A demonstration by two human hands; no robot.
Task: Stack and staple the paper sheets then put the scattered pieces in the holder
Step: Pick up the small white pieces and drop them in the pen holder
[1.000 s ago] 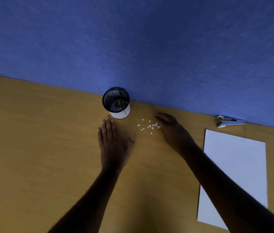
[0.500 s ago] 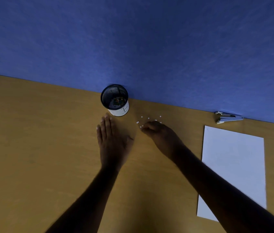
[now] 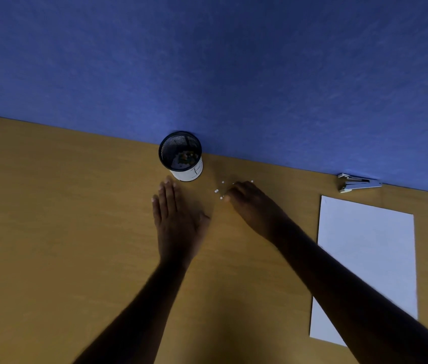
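A black mesh holder [image 3: 180, 155] with a white base stands at the back of the wooden table, small coloured bits inside. Tiny white paper pieces [image 3: 218, 191] lie scattered just right of it. My right hand [image 3: 252, 206] rests curled over the pieces, fingertips on the table among them; whether it pinches any I cannot tell. My left hand [image 3: 177, 219] lies flat, palm down, fingers together, just in front of the holder. A white paper stack [image 3: 368, 258] lies at the right, partly under my right forearm. A silver stapler [image 3: 358, 183] sits behind it by the wall.
A blue wall [image 3: 234, 74] runs along the back edge of the wooden table [image 3: 50, 232]. The holder and stapler sit close against it.
My right hand slid left over the scattered pieces, covering most of them and gathering them closer to my left hand. My left hand stayed flat in place.
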